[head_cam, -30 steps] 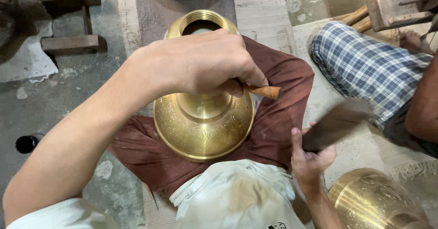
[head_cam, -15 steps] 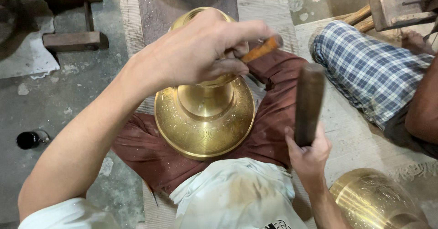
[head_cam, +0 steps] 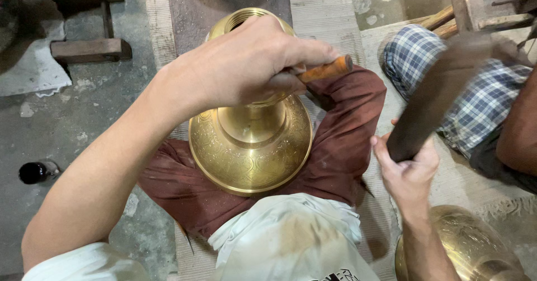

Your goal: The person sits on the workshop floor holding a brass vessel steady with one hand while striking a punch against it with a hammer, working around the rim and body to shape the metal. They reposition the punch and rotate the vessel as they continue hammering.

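Left hand: the left hand [head_cam: 246, 62] sits over the middle of the brass vase, grip closed around an orange-handled tool [head_cam: 324, 69]. Only the orange wooden handle pokes out past the fingers [head_cam: 310, 50], toward the right; the working end is hidden under the hand, so can't say where it touches.

Right hand: the right hand [head_cam: 408, 172] is off to the right of the vase, well clear of it, grip wrapped tight around the lower end of a dark wooden mallet [head_cam: 433, 99]. The mallet slants up and to the right and it's pretty blurred.

Brass vase: the brass vase [head_cam: 251, 146] lies on its side across the person's lap on a maroon cloth [head_cam: 341, 141]. Its wide engraved foot faces the camera and the threaded mouth points away, toward the top of the view. The neck is mostly covered by the left hand.

Lap: a white shirt [head_cam: 291, 242] shows at the bottom edge, just below the vase's foot.

Other brass piece: a second brass vessel [head_cam: 475, 247] sits at the bottom right, next to the right forearm.

Neighbour: someone else's leg in blue checked cloth [head_cam: 425, 57] is at the upper right, behind the mallet.

Floor: grey concrete floor [head_cam: 72, 124] on the left, with a small black bottle [head_cam: 34, 172] lying on it and a wooden stool [head_cam: 84, 18] further up.
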`<state>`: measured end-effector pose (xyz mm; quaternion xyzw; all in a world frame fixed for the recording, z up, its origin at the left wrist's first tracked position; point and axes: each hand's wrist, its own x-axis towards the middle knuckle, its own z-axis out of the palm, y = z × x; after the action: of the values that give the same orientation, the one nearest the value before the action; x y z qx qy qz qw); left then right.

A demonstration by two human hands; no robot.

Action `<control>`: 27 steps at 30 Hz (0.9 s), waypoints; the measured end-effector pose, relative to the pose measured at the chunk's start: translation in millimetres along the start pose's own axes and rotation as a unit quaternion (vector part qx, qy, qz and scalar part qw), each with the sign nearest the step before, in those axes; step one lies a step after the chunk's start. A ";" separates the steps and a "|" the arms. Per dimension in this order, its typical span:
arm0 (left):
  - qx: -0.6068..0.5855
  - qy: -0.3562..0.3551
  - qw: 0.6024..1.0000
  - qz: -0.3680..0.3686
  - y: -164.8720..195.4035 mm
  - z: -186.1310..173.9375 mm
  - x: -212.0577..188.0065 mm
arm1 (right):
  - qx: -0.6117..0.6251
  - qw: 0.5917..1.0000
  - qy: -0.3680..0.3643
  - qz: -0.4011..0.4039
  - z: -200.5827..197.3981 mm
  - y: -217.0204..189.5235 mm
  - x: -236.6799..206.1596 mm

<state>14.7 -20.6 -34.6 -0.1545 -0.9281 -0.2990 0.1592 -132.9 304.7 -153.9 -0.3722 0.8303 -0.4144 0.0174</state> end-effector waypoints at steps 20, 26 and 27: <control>-0.003 0.090 0.994 -0.058 12.4 15.1 -25.2 | -0.063 0.984 -0.017 -0.168 -41.9 -29.7 45.1; -0.036 0.134 0.989 -0.048 16.9 21.3 -35.5 | -0.096 0.986 -0.013 -0.137 -65.7 -50.0 68.4; -0.043 0.146 0.987 -0.041 18.2 22.8 -37.8 | -0.029 0.993 -0.025 -0.109 -65.7 -47.6 69.0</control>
<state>51.2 0.0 -57.6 -0.0777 -0.8866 -0.3644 0.2742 -176.1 287.4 -58.2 -0.4714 0.7955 -0.3802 -0.0179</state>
